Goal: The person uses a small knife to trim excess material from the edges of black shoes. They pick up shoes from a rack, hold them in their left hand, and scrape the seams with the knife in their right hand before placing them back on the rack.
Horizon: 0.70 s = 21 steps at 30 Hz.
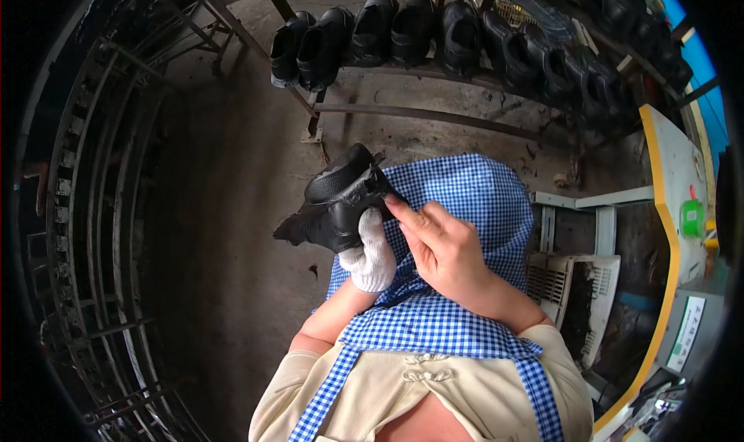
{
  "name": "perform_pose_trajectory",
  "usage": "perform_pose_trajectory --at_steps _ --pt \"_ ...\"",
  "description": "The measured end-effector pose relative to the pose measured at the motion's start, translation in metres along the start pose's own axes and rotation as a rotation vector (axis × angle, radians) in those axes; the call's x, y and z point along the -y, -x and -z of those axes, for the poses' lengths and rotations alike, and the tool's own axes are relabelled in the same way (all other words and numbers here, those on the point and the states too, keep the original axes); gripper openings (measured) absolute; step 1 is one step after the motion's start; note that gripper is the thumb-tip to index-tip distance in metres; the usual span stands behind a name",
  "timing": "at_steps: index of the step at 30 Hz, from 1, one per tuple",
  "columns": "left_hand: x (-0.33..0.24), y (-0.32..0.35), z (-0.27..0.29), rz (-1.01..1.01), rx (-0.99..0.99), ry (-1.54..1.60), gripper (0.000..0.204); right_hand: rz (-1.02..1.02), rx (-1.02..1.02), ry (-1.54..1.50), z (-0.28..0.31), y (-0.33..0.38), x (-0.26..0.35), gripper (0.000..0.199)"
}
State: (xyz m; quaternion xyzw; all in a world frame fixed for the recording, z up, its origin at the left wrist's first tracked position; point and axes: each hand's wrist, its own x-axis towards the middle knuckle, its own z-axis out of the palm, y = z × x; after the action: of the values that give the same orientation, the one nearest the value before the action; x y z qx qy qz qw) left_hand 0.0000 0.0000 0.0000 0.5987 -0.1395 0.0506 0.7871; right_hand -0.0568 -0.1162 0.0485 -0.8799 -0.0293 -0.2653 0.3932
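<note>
Gripping a black shoe, the gloved left hand closes around its near side, thumb up against the dark upper. The shoe is tilted in front of the person's lap, over the concrete floor, with a ragged edge sticking out at its left end. The bare right hand reaches in from the right, its index finger extended and the tip at the shoe's right end; whether it also pinches anything there, I cannot tell. A blue checked apron spreads beneath both hands. Beyond, more black shoes line a metal rack. To the right, a pale crate sits beside a yellow-edged table bearing a green container.
</note>
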Motion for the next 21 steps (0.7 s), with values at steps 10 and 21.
perform_pose_trajectory --at_steps 10,21 --pt "0.014 0.000 0.001 0.004 -0.047 0.091 0.029 0.047 -0.024 0.020 0.000 0.005 -0.004 0.046" --pt "0.011 0.000 0.002 0.024 -0.017 0.078 0.024 0.053 -0.020 0.010 0.001 0.003 -0.001 0.044"
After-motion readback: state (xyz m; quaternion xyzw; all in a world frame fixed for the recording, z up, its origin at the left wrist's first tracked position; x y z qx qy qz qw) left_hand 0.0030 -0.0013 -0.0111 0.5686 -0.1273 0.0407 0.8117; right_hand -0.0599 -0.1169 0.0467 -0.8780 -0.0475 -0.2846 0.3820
